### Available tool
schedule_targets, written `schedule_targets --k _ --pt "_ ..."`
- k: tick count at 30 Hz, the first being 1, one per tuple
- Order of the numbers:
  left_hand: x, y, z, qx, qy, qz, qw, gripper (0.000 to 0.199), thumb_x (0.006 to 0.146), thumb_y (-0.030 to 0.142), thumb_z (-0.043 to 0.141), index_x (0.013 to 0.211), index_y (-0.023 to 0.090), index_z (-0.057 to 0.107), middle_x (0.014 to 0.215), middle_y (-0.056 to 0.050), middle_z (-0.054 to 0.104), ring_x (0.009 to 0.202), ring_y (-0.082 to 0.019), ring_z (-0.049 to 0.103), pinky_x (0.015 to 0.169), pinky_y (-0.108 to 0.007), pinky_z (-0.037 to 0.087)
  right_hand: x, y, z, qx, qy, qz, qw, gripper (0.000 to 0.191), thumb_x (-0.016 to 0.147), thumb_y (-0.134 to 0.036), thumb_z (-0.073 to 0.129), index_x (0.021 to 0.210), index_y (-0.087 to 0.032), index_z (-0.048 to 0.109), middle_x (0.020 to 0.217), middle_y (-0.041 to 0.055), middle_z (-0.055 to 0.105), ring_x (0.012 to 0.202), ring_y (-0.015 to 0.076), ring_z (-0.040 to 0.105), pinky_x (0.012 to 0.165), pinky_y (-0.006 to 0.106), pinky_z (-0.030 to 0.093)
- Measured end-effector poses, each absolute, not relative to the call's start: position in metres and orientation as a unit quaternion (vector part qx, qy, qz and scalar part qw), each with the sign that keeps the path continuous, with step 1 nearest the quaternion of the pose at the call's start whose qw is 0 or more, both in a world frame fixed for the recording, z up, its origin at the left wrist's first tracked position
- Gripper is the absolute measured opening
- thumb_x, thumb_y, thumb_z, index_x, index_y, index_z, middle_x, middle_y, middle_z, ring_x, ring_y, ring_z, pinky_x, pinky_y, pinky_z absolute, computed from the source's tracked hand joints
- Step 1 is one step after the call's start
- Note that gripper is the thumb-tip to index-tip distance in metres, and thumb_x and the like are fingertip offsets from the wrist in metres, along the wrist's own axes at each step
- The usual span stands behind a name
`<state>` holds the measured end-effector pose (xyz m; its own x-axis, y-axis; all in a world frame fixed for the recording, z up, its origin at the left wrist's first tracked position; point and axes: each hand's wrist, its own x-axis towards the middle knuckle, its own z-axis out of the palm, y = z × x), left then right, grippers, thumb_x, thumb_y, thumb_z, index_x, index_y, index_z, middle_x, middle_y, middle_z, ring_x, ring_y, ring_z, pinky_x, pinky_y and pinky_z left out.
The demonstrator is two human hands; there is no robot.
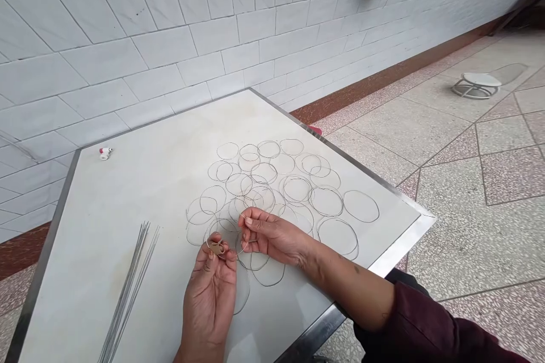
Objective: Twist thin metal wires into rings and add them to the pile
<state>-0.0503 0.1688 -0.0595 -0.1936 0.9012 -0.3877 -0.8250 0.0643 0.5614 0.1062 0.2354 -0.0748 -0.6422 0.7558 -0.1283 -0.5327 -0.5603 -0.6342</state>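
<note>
My left hand (209,295) is palm up near the table's front edge, its thumb and fingers closed on a small tan strip (217,248), which looks like tape. Thin wire also seems to run through that grip. To the right, my right hand (275,235) pinches a thin wire ring between thumb and fingertips; the ring's outline is hard to separate from the rings behind it. Many more wire rings (361,206) lie loose and overlapping on the white table (162,181) around and beyond both hands. My fingers hide part of the held wire.
A bundle of straight wires (128,289) lies on the table to the left. Small white-and-red items (105,153) sit at the far left corner. A tiled wall (170,62) borders the table's back. On the floor at right stands a low round stool (477,84).
</note>
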Motion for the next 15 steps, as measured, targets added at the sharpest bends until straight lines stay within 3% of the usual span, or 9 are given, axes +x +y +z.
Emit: schedule_targets --k 15 --pt "-0.0515 0.1696 -0.0569 0.063 0.379 0.672 0.633 0.016 0.068 0.005 0.078 0.080 0.015 0.073 0.092 -0.004 0.064 0.079 -0.013 0.063 0.073 -0.021 0.058 0.1074 0.2371 -0.0774 -0.201 -0.280 0.862 0.373 0.028 0.083 -0.040 0.077 0.088 -0.016 0.064 0.069 -0.0023 0.061 0.067 0.0110 0.060 0.073 0.027 0.048"
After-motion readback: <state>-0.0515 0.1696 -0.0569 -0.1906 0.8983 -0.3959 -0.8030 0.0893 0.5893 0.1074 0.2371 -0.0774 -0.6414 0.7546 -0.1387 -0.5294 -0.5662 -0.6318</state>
